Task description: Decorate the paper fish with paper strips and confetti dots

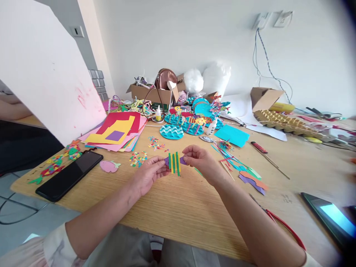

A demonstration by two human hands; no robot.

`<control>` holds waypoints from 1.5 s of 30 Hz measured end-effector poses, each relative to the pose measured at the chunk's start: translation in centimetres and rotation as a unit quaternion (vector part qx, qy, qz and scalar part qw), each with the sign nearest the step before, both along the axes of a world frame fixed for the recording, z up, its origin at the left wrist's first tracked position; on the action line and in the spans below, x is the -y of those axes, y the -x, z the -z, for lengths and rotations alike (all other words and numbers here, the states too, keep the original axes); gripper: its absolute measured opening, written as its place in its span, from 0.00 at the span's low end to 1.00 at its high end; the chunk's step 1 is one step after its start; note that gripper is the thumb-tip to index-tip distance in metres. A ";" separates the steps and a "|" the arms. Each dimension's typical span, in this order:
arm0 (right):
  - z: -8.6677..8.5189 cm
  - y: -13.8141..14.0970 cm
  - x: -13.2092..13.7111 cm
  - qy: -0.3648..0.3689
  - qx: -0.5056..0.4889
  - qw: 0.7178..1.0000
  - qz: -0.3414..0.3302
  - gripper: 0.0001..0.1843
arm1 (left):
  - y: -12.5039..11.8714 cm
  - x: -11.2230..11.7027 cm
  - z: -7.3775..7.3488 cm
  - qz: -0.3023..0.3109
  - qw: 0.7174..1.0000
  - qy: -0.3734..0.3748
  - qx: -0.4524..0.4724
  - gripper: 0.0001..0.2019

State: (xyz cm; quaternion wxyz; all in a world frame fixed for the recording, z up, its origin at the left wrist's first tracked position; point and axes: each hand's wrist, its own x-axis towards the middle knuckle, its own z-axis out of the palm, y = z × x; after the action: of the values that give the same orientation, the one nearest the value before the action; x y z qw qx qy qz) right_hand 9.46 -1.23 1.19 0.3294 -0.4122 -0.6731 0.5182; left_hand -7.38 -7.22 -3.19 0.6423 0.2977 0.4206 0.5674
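Note:
Between my two hands is a small purple paper fish (174, 162) crossed by green and yellow paper strips, whose ends stick out past its edges. My left hand (151, 172) pinches the purple end on the left. With thumb and fingertips, my right hand (199, 162) grips the other purple end. The fish is held just above the wooden table. Left of my hands lie a pink paper fish (109, 166) and a scatter of coloured paper dots (138, 158). Thin coloured paper strips (236, 163) lie to the right of my right hand.
Stacked coloured paper (114, 129) and a black phone (71, 174) lie to the left. Red-handled scissors (286, 226) rest near my right forearm, with a tablet (330, 217) beyond. Toward the back are blue wave-decorated discs (171, 132), a glue bottle (212, 127), and a cardboard box (151, 94).

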 end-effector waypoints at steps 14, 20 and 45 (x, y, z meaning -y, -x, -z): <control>2.7 0.1 0.2 0.008 0.009 1.000 0.003 0.11 | 5.3 1.7 -1.7 -0.034 0.990 -0.067 -0.121 0.09; 3.9 -0.2 0.1 0.000 0.006 1.000 0.003 0.10 | 11.3 2.4 -4.6 -0.135 0.965 -0.062 -0.216 0.09; 3.9 0.3 0.8 -0.001 0.073 0.996 -0.043 0.08 | 29.3 15.4 -5.7 -0.155 0.940 0.105 -0.285 0.07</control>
State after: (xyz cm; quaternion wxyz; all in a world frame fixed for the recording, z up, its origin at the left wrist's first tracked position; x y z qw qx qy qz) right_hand 9.13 -2.04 -2.75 0.2575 -0.4194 -0.7125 0.5002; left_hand -36.69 -22.58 2.53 0.4274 0.3094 0.6838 0.5041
